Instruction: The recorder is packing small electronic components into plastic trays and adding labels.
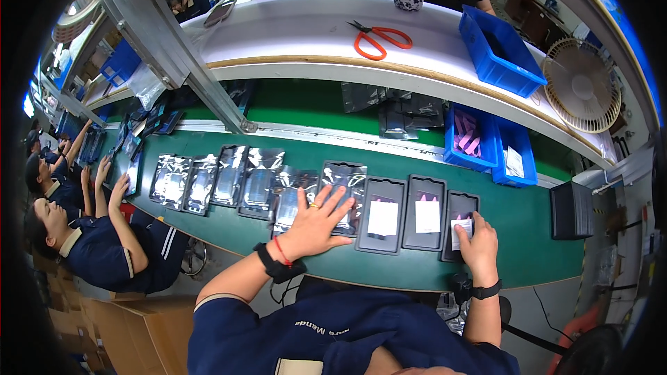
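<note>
My left hand [313, 228] lies flat with fingers spread on a clear plastic bag [345, 175] around a black tray, overlapping another bagged tray [285, 212]. To its right are two unbagged black trays, each with a white card [383, 218] inside; pink pieces show above the card [428, 217] in the second. At the rightmost tray [461, 201], my right hand [481, 250] pinches a white card [456, 235] with its thumb, the fingers curled by the tray's right edge. Pink bits show beside that card.
More bagged trays [257, 184] line the green table [517, 257] leftward. A black tray stack [571, 210] stands right. Blue bins hold pink pieces [467, 135] and white packets [513, 162]. Red-handled scissors [379, 40] and a fan [582, 85] are on the upper shelf. Co-workers [97, 236] sit left.
</note>
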`<state>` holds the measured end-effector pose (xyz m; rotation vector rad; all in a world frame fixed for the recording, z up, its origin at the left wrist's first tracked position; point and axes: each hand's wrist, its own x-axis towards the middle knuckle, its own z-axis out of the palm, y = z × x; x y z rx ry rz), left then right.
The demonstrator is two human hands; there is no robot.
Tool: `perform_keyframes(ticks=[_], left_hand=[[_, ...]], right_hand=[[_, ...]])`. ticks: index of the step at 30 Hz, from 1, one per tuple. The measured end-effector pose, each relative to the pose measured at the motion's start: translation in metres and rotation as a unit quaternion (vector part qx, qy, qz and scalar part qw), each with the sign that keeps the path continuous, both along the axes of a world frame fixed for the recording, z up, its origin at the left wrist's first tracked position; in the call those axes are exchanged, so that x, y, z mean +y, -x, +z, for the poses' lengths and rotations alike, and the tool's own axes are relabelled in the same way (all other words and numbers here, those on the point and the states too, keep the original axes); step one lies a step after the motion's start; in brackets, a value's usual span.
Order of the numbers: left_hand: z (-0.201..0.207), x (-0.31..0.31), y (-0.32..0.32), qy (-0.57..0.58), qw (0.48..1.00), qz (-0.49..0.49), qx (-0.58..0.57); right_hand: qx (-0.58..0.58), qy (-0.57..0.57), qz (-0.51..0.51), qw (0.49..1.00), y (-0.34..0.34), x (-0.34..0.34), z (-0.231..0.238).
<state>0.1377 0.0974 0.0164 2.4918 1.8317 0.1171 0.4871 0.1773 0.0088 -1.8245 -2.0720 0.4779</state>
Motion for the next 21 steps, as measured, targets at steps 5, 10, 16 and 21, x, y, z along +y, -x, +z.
perform_keyframes(ticks=[5,10,16,21], left_hand=[[0.016,0.014,0.014,0.064,0.998,-0.011,0.004],[0.056,0.112,0.020,0.059,0.994,-0.074,-0.047],[0.029,0.252,0.016,0.013,0.991,0.120,-0.055],[-0.011,0.284,0.029,-0.104,0.982,0.130,-0.093]], right_hand=[[-0.083,-0.170,0.122,0.974,0.035,0.042,0.030],[-0.115,-0.253,0.377,0.883,0.121,0.145,0.022],[-0.285,-0.247,0.385,0.843,0.178,0.202,-0.007],[-0.231,-0.351,0.388,0.820,0.181,0.211,-0.026]])
